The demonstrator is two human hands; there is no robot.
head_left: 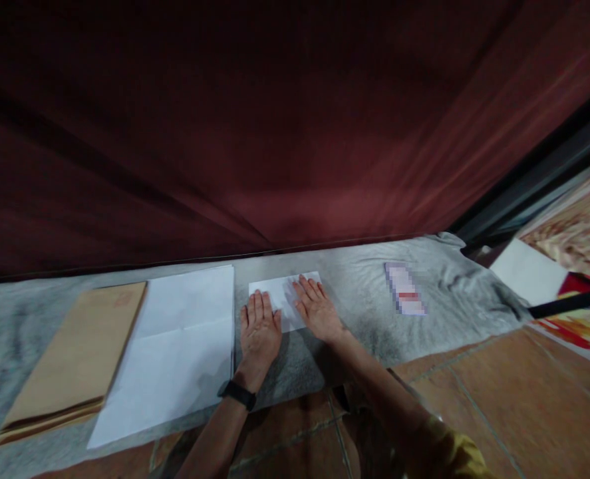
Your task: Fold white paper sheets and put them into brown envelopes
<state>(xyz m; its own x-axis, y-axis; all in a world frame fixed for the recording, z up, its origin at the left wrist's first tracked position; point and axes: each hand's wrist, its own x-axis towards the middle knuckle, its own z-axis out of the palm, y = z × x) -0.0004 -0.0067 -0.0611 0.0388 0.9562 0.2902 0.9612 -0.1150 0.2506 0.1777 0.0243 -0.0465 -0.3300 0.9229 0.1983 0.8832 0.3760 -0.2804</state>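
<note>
A small white sheet of paper point(283, 303), perhaps folded, lies on the grey cloth between my hands. My left hand point(261, 328) rests flat across its left end, fingers extended; a dark band circles that wrist. On the right end, my right hand point(317, 308) also lies flat, with its fingers a little spread. Neither hand grips anything. Left of my left hand is a stack of large white sheets point(175, 339) with crease lines. Its left side meets a pile of brown paper envelopes point(78, 352).
A blurred-out pale purple packet with a red band point(405, 290) lies to the right on the grey cloth point(359, 293). Behind the surface hangs a dark red curtain point(295, 166). Tiled floor point(474, 392) shows in front, and dark bars point(574, 301) with printed sheets stand at far right.
</note>
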